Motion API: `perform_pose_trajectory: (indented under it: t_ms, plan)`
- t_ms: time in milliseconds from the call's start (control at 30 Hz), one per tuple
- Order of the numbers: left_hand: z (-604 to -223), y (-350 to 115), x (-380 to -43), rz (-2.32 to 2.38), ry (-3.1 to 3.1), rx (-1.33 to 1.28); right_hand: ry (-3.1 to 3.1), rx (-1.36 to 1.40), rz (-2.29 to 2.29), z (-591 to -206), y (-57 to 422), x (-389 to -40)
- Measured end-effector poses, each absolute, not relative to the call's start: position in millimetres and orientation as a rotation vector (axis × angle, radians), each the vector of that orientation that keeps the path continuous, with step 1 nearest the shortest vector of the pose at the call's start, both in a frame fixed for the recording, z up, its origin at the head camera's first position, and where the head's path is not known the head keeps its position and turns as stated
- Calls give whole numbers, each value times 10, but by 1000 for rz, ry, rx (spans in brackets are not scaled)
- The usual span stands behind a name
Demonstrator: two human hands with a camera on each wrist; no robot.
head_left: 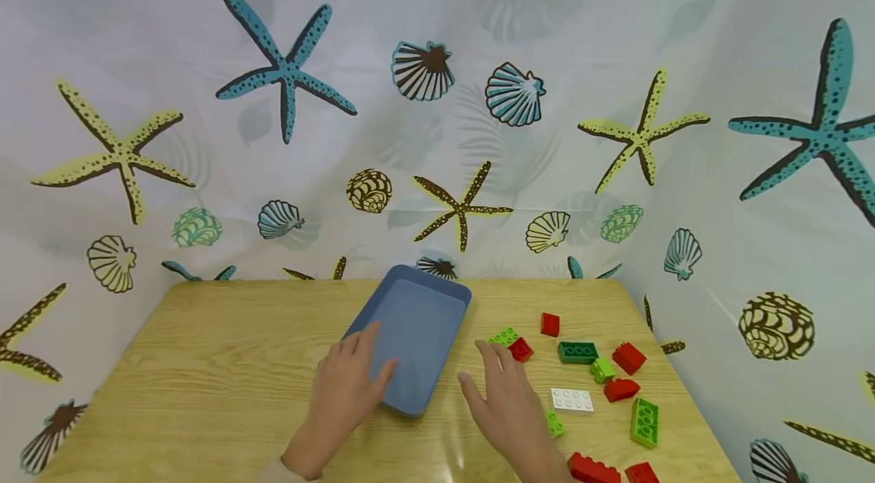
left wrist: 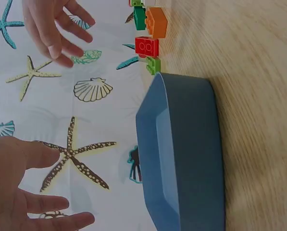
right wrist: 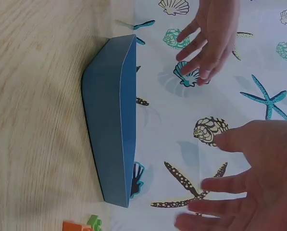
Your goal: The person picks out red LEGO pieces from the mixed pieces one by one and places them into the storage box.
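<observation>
A blue-grey rectangular tray (head_left: 420,331) sits at a slant on the wooden table, with nothing visible inside it. My left hand (head_left: 345,384) hovers by the tray's left side, fingers spread and holding nothing. My right hand (head_left: 509,407) is raised between the tray and a group of toy building bricks, its fingers loose and apart. Nearest to it are a red brick (head_left: 520,349) and a light green brick (head_left: 504,336), the green one partly hidden. Both wrist views show the hands above the height of the tray wall (left wrist: 196,154), not touching it.
Several more bricks lie scattered on the right of the table: a dark green one (head_left: 577,352), a white one (head_left: 572,400), a bright green one (head_left: 645,422) and a long red one (head_left: 593,468). A shell-patterned curtain (head_left: 383,126) hangs behind the table and along its sides.
</observation>
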State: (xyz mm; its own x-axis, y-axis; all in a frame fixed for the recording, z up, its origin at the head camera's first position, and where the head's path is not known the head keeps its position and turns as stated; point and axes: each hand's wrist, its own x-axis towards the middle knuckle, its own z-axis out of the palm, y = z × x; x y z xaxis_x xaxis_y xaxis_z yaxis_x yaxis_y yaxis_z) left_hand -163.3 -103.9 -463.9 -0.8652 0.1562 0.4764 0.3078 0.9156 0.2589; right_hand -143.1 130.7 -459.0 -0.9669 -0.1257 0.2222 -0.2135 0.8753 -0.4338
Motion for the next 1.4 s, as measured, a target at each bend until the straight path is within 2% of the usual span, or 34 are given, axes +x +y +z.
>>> perform_pose_trajectory:
  t_ms: [333, 867, 1400]
  plan:
    - [-4860, -1318, -1889, -632, -2803, -202, -3010, 352, 818, -4701, 1165, -1657]
    - [-5064, -1474, -2270, -865, -2854, -244, -2936, 263, 887, -4766, 943, -1896]
    - [-5205, -1518, -2439, -908, -2985, -215, -3068, 98, 898, -4901, 830, -2042]
